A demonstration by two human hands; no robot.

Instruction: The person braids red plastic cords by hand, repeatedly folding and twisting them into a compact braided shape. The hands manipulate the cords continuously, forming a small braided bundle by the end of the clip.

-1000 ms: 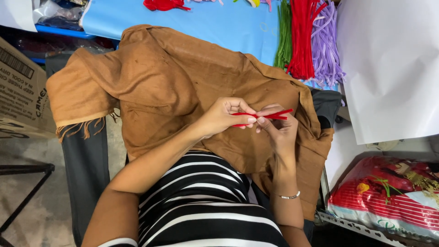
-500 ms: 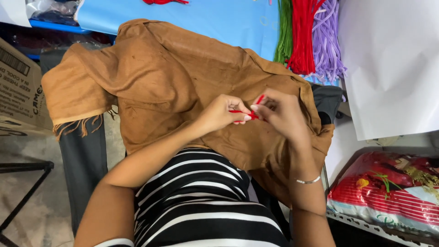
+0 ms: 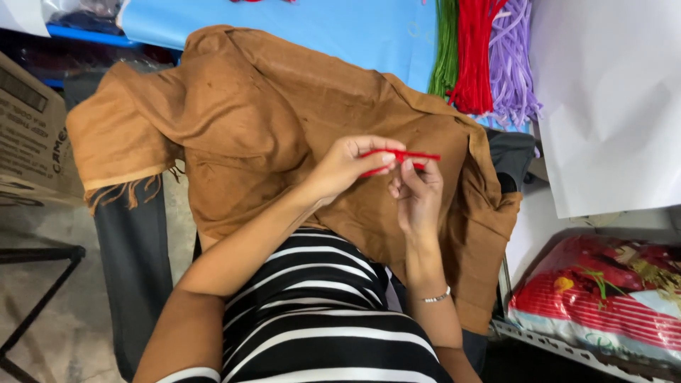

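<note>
A thin red pipe cleaner (image 3: 418,155) is pinched between both hands above a brown fringed cloth (image 3: 284,120) spread over my lap. My left hand (image 3: 347,167) grips its left part with fingertips curled around it. My right hand (image 3: 417,191) holds the piece from below, thumb and forefinger at its middle. The red strand lies roughly level, its right end sticking out past my fingers. I wear a black and white striped top (image 3: 319,319) and a thin bracelet (image 3: 434,298) on the right wrist.
Bundles of green (image 3: 445,42), red (image 3: 474,57) and purple pipe cleaners (image 3: 512,64) lie on a blue surface (image 3: 319,28) ahead. White sheets (image 3: 610,99) sit right, a red patterned packet (image 3: 603,298) lower right, a cardboard box (image 3: 28,135) left, and a black frame (image 3: 35,298) stands on the floor.
Both hands have shifted slightly and the red piece has turned from tilted upward to roughly level. My right hand now holds it from below.
</note>
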